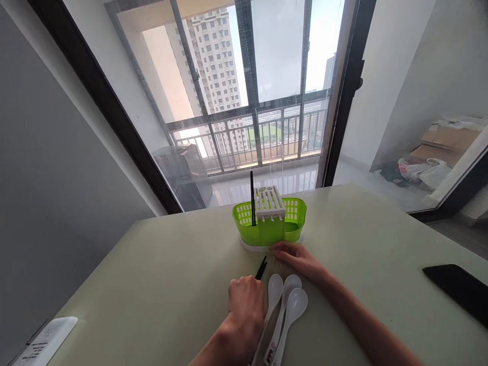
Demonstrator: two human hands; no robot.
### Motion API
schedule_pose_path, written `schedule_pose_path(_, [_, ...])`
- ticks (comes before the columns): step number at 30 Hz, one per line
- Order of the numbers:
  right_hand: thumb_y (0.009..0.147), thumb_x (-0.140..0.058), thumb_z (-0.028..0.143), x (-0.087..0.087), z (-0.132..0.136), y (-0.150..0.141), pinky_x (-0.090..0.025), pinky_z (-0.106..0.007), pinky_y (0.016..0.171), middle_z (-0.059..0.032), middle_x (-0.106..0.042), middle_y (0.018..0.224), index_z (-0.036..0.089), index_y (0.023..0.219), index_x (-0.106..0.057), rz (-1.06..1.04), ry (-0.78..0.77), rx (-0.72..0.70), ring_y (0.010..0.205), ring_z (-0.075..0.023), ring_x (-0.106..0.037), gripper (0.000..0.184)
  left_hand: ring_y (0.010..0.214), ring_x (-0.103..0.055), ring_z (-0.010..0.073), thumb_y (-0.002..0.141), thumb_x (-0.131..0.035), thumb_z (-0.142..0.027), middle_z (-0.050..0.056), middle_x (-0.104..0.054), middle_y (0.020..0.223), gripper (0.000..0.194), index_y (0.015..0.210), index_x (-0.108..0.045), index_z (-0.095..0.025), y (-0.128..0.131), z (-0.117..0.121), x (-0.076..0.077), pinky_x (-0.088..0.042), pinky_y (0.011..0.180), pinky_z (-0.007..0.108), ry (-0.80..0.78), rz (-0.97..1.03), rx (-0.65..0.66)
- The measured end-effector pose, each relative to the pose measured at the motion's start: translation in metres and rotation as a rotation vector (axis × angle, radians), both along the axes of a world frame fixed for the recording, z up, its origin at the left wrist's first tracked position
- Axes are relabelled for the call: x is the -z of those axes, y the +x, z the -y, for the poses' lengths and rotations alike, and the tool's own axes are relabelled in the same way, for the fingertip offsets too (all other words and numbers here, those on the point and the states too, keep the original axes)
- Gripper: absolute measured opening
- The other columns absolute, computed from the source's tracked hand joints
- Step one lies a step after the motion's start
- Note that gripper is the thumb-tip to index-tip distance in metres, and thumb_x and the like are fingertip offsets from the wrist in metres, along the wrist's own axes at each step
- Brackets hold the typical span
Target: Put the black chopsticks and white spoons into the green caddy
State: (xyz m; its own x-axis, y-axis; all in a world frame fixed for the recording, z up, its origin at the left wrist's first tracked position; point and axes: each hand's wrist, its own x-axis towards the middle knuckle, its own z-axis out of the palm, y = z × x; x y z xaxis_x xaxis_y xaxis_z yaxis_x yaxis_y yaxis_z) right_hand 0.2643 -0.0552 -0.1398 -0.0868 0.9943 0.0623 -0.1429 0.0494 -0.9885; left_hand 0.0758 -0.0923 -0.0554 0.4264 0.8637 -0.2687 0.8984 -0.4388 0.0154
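Note:
A green plastic cutlery holder [271, 234] with a white slotted top [269, 201] and white base stands upright on the table. A pair of black chopsticks [252, 198] leans in its left compartment. My left hand [247, 300] is closed in a fist around more black chopsticks [262, 268], their ends poking out toward the holder. My right hand [295, 255] lies at the holder's front base, thumb and fingers apart, its fingertips at or very near the rim. Beside my left hand lie three white spoons [296, 305], bowls pointing toward the holder.
A dark flat object [459, 290] rests at the table's right side, and a white device [53, 338] at the left edge. Beyond the pale table [171, 269] are a glass door and a balcony. Cardboard boxes [452, 142] and bags are piled behind the glass at right.

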Motion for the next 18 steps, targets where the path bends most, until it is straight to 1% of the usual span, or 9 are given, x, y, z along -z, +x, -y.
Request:
schedule_pose_path(2, [0.076, -0.078, 0.060, 0.000, 0.000, 0.000, -0.049, -0.031, 0.070, -0.0016, -0.071, 0.080, 0.020, 0.095, -0.076, 0.009, -0.001, 0.005, 0.075, -0.0176, -0.062, 0.044, 0.089, -0.074, 0.0375, 0.085, -0.054, -0.003, 0.025, -0.075, 0.087, 0.026, 0.087, -0.079, -0.010, 0.000, -0.003, -0.006, -0.055, 0.076, 0.045, 0.010, -0.098, -0.022])
schedule_pose_path(4, [0.075, -0.078, 0.061, 0.000, 0.000, 0.000, -0.050, -0.031, 0.072, -0.0025, -0.072, 0.083, 0.020, 0.095, -0.076, 0.011, -0.005, 0.017, 0.078, -0.0184, -0.063, 0.046, 0.090, -0.074, 0.0380, 0.082, -0.055, 0.000, 0.025, -0.076, 0.091, 0.027, 0.089, -0.079, -0.010, -0.001, -0.006, -0.011, -0.056, 0.076, 0.045, 0.001, -0.128, -0.021])
schedule_pose_path(9, [0.075, -0.077, 0.061, -0.001, 0.001, -0.001, -0.050, -0.031, 0.073, -0.0032, -0.073, 0.085, 0.020, 0.096, -0.076, 0.021, -0.013, 0.024, 0.078, -0.0185, -0.063, 0.047, 0.092, -0.075, 0.0379, 0.083, -0.053, -0.002, 0.024, -0.076, 0.094, 0.027, 0.092, -0.077, -0.011, -0.010, -0.011, -0.016, -0.056, 0.077, 0.044, -0.008, -0.106, -0.020])
schedule_pose_path(14, [0.075, -0.076, 0.062, -0.004, 0.001, 0.000, -0.049, -0.031, 0.070, -0.0024, -0.071, 0.081, 0.020, 0.095, -0.076, 0.041, -0.010, 0.014, 0.074, -0.0181, -0.062, 0.046, 0.093, -0.073, 0.0345, 0.085, -0.052, -0.009, 0.022, -0.075, 0.096, 0.026, 0.095, -0.076, -0.013, -0.014, -0.012, -0.020, -0.052, 0.077, 0.040, -0.027, -0.174, -0.019])
schedule_pose_path(16, [0.075, -0.077, 0.061, -0.004, 0.001, -0.001, -0.049, -0.031, 0.070, -0.0018, -0.071, 0.079, 0.020, 0.095, -0.076, 0.033, -0.008, 0.018, 0.073, -0.0177, -0.062, 0.046, 0.092, -0.073, 0.0331, 0.086, -0.052, -0.012, 0.021, -0.075, 0.096, 0.026, 0.096, -0.076, -0.014, -0.017, -0.014, -0.019, -0.052, 0.076, 0.039, -0.028, -0.185, -0.016])
schedule_pose_path(18, [0.075, -0.077, 0.060, -0.005, 0.002, -0.001, -0.049, -0.030, 0.069, -0.0013, -0.070, 0.077, 0.019, 0.096, -0.075, 0.022, -0.010, 0.018, 0.073, -0.0173, -0.061, 0.046, 0.092, -0.072, 0.0323, 0.086, -0.053, -0.015, 0.021, -0.074, 0.096, 0.025, 0.097, -0.075, -0.014, -0.021, -0.015, -0.015, -0.052, 0.077, 0.039, -0.022, -0.171, -0.013])
